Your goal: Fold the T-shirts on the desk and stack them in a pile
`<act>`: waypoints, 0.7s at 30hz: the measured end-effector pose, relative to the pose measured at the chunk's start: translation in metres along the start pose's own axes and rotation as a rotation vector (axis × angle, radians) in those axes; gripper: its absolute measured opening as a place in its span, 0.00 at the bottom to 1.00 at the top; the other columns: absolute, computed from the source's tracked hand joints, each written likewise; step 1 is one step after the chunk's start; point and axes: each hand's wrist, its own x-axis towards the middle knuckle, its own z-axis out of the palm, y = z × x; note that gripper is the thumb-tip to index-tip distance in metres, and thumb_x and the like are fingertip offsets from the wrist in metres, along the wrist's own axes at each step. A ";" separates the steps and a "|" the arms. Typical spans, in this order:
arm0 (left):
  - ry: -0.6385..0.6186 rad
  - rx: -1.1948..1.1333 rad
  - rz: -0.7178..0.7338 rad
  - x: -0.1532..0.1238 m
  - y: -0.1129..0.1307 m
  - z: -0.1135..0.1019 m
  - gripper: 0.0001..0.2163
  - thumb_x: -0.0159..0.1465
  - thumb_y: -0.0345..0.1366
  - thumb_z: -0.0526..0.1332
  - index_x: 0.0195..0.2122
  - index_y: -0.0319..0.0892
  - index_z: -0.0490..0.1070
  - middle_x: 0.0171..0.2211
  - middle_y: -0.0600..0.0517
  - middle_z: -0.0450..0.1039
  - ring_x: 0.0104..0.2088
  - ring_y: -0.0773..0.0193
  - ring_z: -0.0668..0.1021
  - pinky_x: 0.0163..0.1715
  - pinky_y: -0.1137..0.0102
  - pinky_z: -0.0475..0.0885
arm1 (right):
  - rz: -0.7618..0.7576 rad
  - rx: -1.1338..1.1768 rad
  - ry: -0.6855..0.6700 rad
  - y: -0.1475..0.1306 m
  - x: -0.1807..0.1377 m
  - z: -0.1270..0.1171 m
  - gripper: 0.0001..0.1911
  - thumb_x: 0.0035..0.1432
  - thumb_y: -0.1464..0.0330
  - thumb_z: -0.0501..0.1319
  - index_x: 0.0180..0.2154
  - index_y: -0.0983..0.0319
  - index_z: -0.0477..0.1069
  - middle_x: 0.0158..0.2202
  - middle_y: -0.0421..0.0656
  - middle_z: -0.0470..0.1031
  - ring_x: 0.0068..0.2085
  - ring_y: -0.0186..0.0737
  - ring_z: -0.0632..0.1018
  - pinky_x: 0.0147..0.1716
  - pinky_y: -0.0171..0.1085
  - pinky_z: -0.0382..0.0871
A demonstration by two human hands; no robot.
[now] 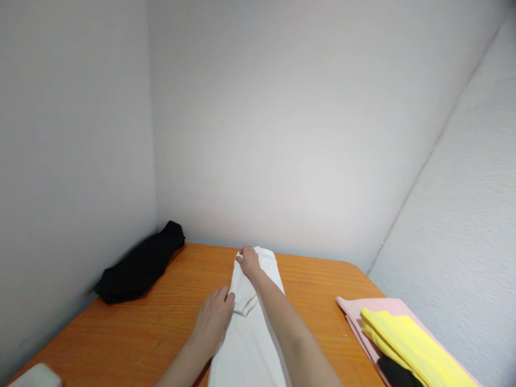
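A white garment (252, 333) lies lengthwise down the middle of the orange wooden table (314, 285), its far end partly folded. My right hand (248, 260) reaches to that far end and pinches the cloth's edge there. My left hand (213, 320) rests nearer to me on the garment's left edge, fingers flat and together, pressing the fabric against the table.
A black bundled cloth (141, 264) lies at the table's back left corner against the wall. At the right edge sits a stack of folded clothes: pink (355, 312), yellow (407, 344) and a black piece (397, 373). A pale object (36, 376) shows at the bottom left. Grey walls close in on three sides.
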 end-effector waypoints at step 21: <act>-0.103 -0.162 0.209 -0.008 -0.001 0.027 0.29 0.68 0.48 0.47 0.67 0.43 0.50 0.69 0.46 0.46 0.68 0.54 0.52 0.67 0.52 0.49 | -0.336 -0.202 -0.270 0.035 -0.096 -0.042 0.29 0.69 0.52 0.43 0.67 0.52 0.48 0.70 0.42 0.45 0.69 0.48 0.48 0.65 0.54 0.44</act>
